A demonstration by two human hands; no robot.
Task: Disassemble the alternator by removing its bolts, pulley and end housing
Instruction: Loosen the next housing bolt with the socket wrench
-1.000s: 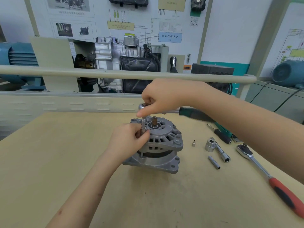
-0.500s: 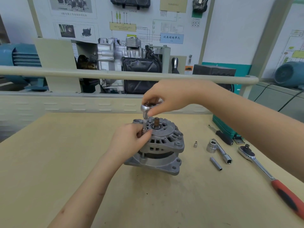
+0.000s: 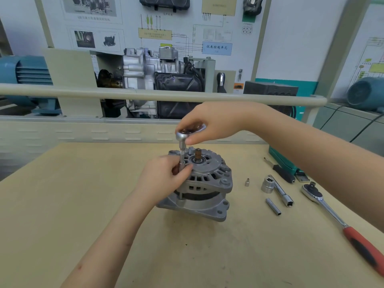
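At the middle of the workbench (image 3: 62, 204), the left hand (image 3: 164, 177) pinches the socket extension (image 3: 182, 157) standing upright on the alternator (image 3: 204, 183); the right hand (image 3: 209, 123) grips the ratchet head (image 3: 182, 135) atop it. Right of these lie loose sockets (image 3: 268, 185) and a red-handled ratchet (image 3: 340, 223).

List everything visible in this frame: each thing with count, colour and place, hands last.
alternator: 1, silver, centre of table
small ratchet: 1, silver, upright on alternator's top
red-handled ratchet: 1, silver and red, table right
large socket: 1, silver, right of alternator
extension bar: 1, silver, beside large socket
long socket: 1, silver, lying near extension bar
small bit: 1, silver, right of alternator
screwdriver: 1, black handle, table right
table: 1, tan
left hand: 1, grip on ratchet's shaft
right hand: 1, grip on ratchet's head
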